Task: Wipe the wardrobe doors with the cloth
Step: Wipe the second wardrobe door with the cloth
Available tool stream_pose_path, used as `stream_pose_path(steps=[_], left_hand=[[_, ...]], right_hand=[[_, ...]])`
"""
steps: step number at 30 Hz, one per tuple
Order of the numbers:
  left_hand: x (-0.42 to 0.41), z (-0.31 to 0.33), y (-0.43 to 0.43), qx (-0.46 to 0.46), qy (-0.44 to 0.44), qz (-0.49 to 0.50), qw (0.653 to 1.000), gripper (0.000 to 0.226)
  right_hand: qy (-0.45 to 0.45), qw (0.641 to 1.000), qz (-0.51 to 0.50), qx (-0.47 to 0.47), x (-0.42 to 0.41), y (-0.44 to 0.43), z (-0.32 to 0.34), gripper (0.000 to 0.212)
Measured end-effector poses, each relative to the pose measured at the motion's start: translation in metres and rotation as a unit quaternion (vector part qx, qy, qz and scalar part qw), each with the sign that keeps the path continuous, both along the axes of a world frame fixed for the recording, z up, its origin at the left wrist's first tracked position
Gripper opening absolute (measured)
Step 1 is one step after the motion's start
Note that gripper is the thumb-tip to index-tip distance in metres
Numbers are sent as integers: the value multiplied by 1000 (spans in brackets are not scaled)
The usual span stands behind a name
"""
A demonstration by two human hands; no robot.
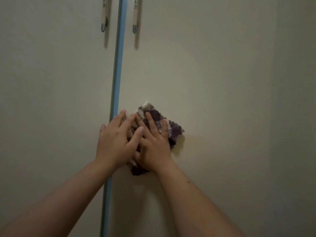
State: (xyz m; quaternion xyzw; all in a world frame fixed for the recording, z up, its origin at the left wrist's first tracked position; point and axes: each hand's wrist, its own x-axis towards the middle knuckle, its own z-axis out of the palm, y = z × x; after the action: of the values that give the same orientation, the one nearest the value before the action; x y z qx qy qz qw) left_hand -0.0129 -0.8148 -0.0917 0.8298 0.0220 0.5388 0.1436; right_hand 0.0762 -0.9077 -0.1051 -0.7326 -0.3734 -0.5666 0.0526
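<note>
A crumpled purple-and-cream patterned woven cloth (159, 124) lies flat against the pale cream right wardrobe door (205, 74), close to that door's left edge and just beside the light blue vertical strip (118, 69) dividing it from the cream left door (51, 82). The right hand (153, 142) presses the cloth to the panel, its grip spread with fingers splayed over the fabric. The left hand (116, 139) overlaps the right, grip likewise spread, fingertips reaching the cloth's left side. Two slim cream bar handles with grey tips (135, 16) hang near the doors' top edge, one on each side of the strip.
</note>
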Motion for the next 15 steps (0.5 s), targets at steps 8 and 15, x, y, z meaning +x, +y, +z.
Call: stream_pose_path(steps=[8,15], left_hand=[[7,-7,-16,-88,34,-48,994,72],[8,-17,-10,-90,44,-73,992,65]], right_hand=[[47,974,-87,205,52,-147,-30,69],[121,938,-75,317,67,-205,-57,74]])
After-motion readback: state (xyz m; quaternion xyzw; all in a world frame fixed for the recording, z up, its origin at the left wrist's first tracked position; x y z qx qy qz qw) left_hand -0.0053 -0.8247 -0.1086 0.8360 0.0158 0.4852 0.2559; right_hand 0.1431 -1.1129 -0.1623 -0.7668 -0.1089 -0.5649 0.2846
